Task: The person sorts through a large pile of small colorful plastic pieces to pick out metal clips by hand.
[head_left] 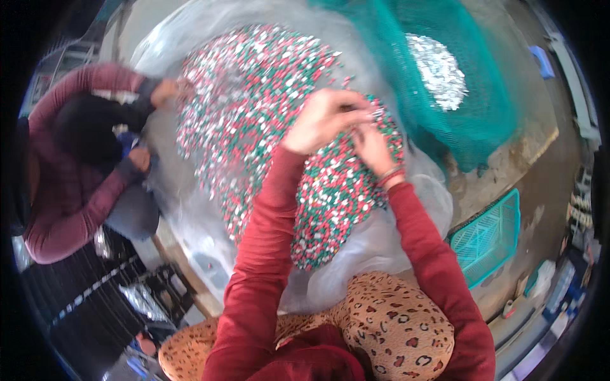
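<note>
Blurred fingers (357,117) of the left hand (323,119) and right hand (373,151) nearly met, their grip impossible to tell, above the right edge of red, white and green pellets (254,108) spreading leftward across plastic sheeting (362,251).

workshop, seemingly | heap of coloured pieces (330,209) | plastic sheet (375,244) | green net (486,76) | basket (490,236) | co-worker (82,219)

Pieces (254,120) lie on sheeting (375,247), left of netting (492,82).

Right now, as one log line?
left hand: over pieces, grip unclear | right hand: beside left hand, grip unclear | pieces: on plastic | net: right of plastic
</note>
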Available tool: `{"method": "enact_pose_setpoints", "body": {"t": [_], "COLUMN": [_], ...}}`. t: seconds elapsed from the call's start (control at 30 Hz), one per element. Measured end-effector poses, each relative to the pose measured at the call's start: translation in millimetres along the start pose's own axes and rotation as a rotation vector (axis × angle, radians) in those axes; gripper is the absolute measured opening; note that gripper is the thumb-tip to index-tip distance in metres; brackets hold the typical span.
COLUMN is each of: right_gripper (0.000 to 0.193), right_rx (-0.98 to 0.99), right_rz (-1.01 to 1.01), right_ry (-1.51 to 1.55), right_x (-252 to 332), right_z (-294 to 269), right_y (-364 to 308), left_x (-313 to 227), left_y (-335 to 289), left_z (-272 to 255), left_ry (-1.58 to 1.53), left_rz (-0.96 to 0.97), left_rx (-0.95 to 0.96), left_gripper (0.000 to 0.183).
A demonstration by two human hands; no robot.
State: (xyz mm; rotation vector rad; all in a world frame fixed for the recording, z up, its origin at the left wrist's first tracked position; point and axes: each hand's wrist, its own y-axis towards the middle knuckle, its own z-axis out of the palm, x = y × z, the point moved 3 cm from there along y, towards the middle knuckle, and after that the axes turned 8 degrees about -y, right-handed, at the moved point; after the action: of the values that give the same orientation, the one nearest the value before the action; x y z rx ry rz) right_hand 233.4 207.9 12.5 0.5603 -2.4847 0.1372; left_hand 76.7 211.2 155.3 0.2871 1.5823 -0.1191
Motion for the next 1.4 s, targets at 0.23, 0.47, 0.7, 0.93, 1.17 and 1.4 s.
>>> {"method": "enact_pose_setpoints", "body": {"t": [0.23,0.47,0.7,0.93,1.17,1.4], "right_gripper": [0.035,0.044,0.063,0.111,0.106,0.073], "right_rx": [0.301,0.507,0.525,0.706,0.273,0.343], "right_rz": [-0.070,-0.099,-0.369,-0.091,-0.192,-0.273], "right_ry": [0.231,0.614,0.138,-0.187,-0.281,-0.063], "right_x": [69,48,162,98,94,142], "right_z": [34,-5,-89,-6,93,142], "right_y": [-65,-51,70,193,208,126], "left_x": [5,41,151,161,171,204], "left_y": [139,24,-233,-183,-128,-129], "left_z": [100,45,-181,-219,-242,-196], "left_ry": [0.336,0.322,0.772,0.605,0.603,0.574], "left_rz": [0.289,0.169,-0.453,-0.553,-0.687,-0.403], "left_rx": [-0.228,-0.539,-0.889,-0.795,-0.797,-0.420], "left_gripper": [0.011,0.048,0.092,0.116,0.121,0.087]}}
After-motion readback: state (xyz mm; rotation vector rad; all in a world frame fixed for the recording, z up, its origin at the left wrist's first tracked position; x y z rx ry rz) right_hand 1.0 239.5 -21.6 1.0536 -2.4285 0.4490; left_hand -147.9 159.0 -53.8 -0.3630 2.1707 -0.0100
